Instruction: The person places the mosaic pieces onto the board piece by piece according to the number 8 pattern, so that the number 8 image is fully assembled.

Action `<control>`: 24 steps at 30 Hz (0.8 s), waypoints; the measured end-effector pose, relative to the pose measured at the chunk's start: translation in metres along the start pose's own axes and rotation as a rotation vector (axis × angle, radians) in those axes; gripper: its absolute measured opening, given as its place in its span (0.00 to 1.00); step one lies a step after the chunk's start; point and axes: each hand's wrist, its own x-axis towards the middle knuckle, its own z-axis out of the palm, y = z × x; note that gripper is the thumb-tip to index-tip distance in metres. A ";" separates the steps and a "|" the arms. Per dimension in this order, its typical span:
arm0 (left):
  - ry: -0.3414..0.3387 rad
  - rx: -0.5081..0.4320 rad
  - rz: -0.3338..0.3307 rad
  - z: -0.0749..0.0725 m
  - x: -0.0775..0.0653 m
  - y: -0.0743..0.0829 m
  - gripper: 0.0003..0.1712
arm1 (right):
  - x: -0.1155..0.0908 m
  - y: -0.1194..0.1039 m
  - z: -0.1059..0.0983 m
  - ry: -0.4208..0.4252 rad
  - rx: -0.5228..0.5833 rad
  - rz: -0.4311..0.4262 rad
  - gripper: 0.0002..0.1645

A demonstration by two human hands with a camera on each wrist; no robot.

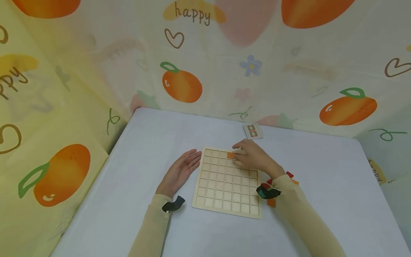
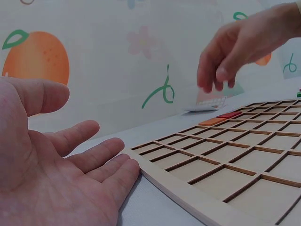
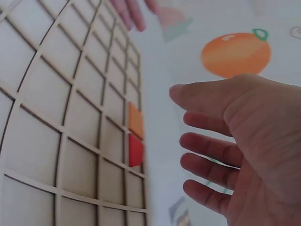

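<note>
The right hand [image 1: 255,155] holds nothing, its fingers loosely bent above the far edge of the pale wooden square-grid board [image 1: 229,187], which lies at lower centre of the head view. The left hand [image 1: 181,171], left of centre, is also unclosed, fingers extended at the board's left edge. A flat orange tile [image 1: 230,155] and a flat red tile [image 3: 136,149] sit side by side in the far row. Beyond, right of centre, lies a small white patterned card [image 1: 253,131]; loose red and orange pieces [image 1: 271,203] lie around the right cream sleeve [image 1: 302,207], lower right.
</note>
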 end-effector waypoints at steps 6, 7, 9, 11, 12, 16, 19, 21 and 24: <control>0.004 0.007 0.004 0.001 0.000 0.000 0.32 | -0.025 0.001 -0.026 0.088 0.093 -0.040 0.22; 0.005 0.006 0.005 0.001 0.000 0.000 0.32 | -0.029 0.002 -0.030 0.105 0.089 -0.046 0.22; 0.006 0.004 0.010 0.001 0.000 0.000 0.33 | -0.038 0.003 -0.037 0.132 0.086 -0.040 0.21; 0.007 0.001 0.012 0.001 0.000 0.000 0.33 | -0.046 0.004 -0.044 0.148 0.081 -0.031 0.21; 0.009 -0.003 0.011 0.001 0.000 0.000 0.33 | -0.051 0.005 -0.047 0.154 0.080 -0.023 0.21; 0.009 -0.012 0.007 0.001 0.000 0.000 0.33 | -0.069 0.007 -0.058 0.175 0.068 0.018 0.21; 0.012 -0.018 0.004 0.001 0.000 0.000 0.32 | -0.081 0.012 -0.064 0.197 0.060 0.049 0.21; 0.010 -0.023 0.004 0.001 0.000 0.000 0.32 | -0.088 0.017 -0.065 0.214 0.060 0.067 0.21; 0.004 -0.027 0.004 0.002 0.000 -0.001 0.32 | -0.098 0.028 -0.066 0.232 0.054 0.095 0.21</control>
